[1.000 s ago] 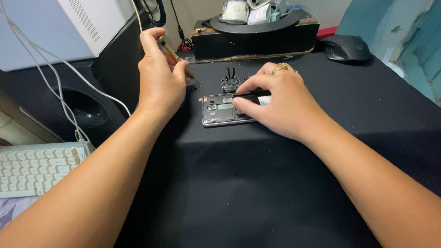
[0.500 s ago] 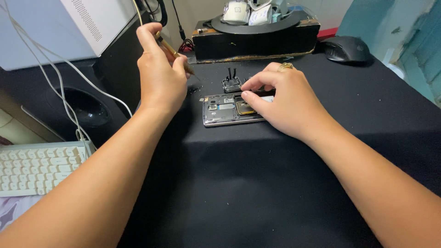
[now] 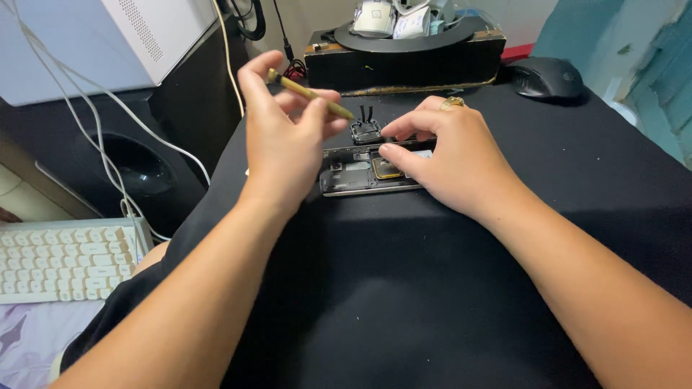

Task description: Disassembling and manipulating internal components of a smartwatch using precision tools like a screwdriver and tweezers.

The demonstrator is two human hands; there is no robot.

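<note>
An opened phone [image 3: 357,176] with its back off lies on the black mat [image 3: 404,288], its inner parts showing. My right hand [image 3: 450,162], with a ring on one finger, rests over its right half, fingertips pressing on the inside. My left hand [image 3: 285,140] hovers just left of the phone and grips a thin brass-coloured screwdriver [image 3: 310,95], tip pointing right and down toward a small dark part [image 3: 365,132] lying just behind the phone.
A black box [image 3: 404,61] with a round tray of small items stands at the back. A black mouse [image 3: 546,77] lies at the back right. To the left are a white device [image 3: 108,36], white cables [image 3: 94,137] and a white keyboard [image 3: 61,259].
My left hand has lowered a little and tilted the screwdriver flatter. My right hand's fingers have shifted slightly on the phone; the phone has not moved.
</note>
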